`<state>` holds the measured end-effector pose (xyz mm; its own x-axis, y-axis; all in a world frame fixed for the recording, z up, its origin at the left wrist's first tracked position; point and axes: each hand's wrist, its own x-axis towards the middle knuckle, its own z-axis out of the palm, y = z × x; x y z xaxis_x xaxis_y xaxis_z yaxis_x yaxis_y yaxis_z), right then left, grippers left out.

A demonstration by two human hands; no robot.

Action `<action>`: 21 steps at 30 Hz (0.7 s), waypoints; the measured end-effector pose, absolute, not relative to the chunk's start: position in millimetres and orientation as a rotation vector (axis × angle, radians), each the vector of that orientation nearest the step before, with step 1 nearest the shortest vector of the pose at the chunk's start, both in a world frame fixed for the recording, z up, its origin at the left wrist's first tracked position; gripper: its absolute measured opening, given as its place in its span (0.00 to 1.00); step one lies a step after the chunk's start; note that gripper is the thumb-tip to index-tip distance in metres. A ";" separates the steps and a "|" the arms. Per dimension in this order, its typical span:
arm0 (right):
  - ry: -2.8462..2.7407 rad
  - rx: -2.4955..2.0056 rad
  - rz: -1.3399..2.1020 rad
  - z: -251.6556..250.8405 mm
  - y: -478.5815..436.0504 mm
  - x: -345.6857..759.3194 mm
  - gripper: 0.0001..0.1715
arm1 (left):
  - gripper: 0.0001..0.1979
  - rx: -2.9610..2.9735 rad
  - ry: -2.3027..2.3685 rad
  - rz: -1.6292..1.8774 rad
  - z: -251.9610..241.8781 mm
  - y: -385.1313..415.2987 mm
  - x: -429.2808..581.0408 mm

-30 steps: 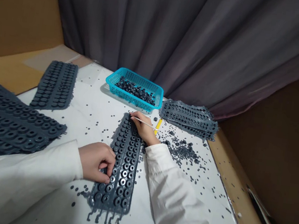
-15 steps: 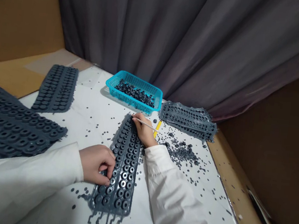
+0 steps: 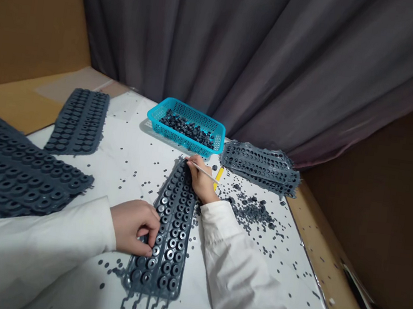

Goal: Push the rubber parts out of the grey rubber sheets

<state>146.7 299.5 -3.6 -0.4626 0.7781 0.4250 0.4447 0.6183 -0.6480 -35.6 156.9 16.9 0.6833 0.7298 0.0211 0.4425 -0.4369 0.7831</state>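
Observation:
A dark grey moulded rubber sheet (image 3: 166, 240) with rows of ring-shaped parts lies lengthwise in front of me, several thin tails sticking out at its near end. My left hand (image 3: 135, 227) is curled at the sheet's left edge, thumb and forefinger closed on it; what lies under the fingertips is hidden. At the sheet's far end, my right hand (image 3: 201, 179) is closed round a thin white stick (image 3: 206, 172), which points toward the far rings. The stick's tip is too small to make out.
Behind stands a blue basket (image 3: 189, 127) with small dark parts. More moulded sheets (image 3: 17, 170) lie left, another sheet (image 3: 78, 122) behind them, and perforated sheets (image 3: 260, 166) back right. A pile of dark bits (image 3: 254, 212) and a yellow strip (image 3: 218, 178) lie right of my hand.
My right hand has shifted very slightly at the sheet's far end with the stick still in it. The left hand stays in place on the sheet.

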 end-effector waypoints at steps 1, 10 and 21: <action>-2.096 -0.975 0.597 -3.3 299.1 146.9 0.12 | 0.04 2.092 0.904 0.455 17.4 156.7 -35.5; -2.018 -1.105 0.446 -4.0 298.6 147.1 0.13 | 0.04 2.099 0.885 0.470 15.7 158.0 -35.9; -2.048 -0.809 0.677 4.6 290.1 143.6 0.10 | 0.06 1.853 1.039 0.838 27.5 163.8 -37.5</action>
